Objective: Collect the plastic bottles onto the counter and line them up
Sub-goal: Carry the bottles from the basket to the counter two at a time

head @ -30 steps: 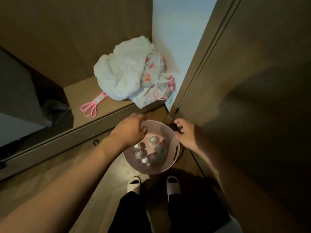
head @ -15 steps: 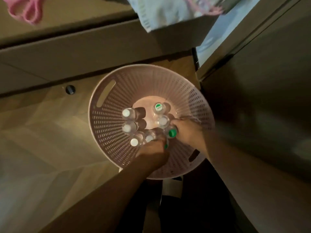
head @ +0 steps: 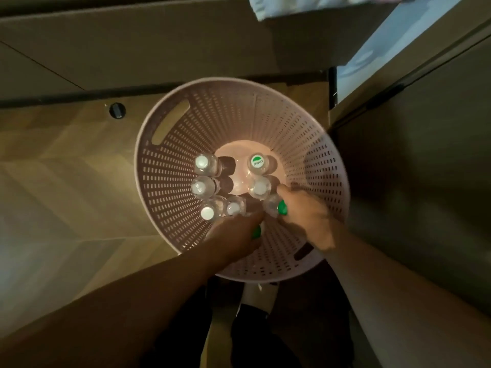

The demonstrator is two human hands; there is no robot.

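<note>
Head view, hands (head: pixel 305 216) (both) gripping bottles (head: pixel 275 207)

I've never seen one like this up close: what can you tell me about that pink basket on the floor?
The pink basket is round, of plastic by its look, its sloping wall pierced with rows of small slots and cut with two handle openings. It stands upright on the wooden floor. Plastic bottles stand on its solid bottom. The left hand and right hand reach inside.

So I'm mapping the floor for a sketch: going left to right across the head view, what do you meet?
Round floor fitting → basket handle slot → white-capped bottle → green-and-white-capped bottle → right hand.
</note>
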